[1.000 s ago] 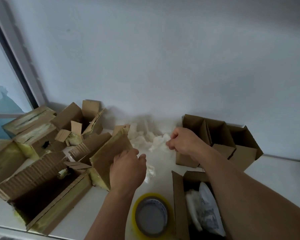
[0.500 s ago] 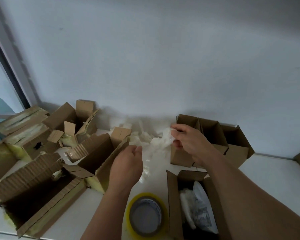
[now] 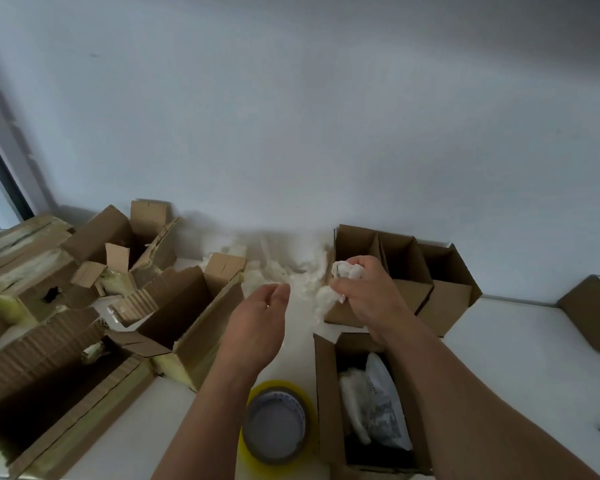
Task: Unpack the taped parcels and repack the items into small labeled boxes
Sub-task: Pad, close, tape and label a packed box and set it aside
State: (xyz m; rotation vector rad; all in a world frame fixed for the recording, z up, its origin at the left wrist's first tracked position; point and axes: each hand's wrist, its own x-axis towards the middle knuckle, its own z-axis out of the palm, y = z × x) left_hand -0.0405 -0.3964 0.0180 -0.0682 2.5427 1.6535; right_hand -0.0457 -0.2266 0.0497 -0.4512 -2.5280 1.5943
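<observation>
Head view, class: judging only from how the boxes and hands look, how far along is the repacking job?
Done: several taped parcels lie torn open at the left. In hand: the right hand grips crumpled white wrapping; the left hand hovers open. Left: one small box holds bagged items, unsealed; the tape roll lies unused; the small boxes behind stand open.

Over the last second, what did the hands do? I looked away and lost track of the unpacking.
The left hand let go of the open brown cardboard box's flap and now hovers open beside the crumpled white plastic wrapping. The right hand gathered that wrapping into a wad and grips it. The yellow tape roll and the small brown box holding white bags stayed put.
</observation>
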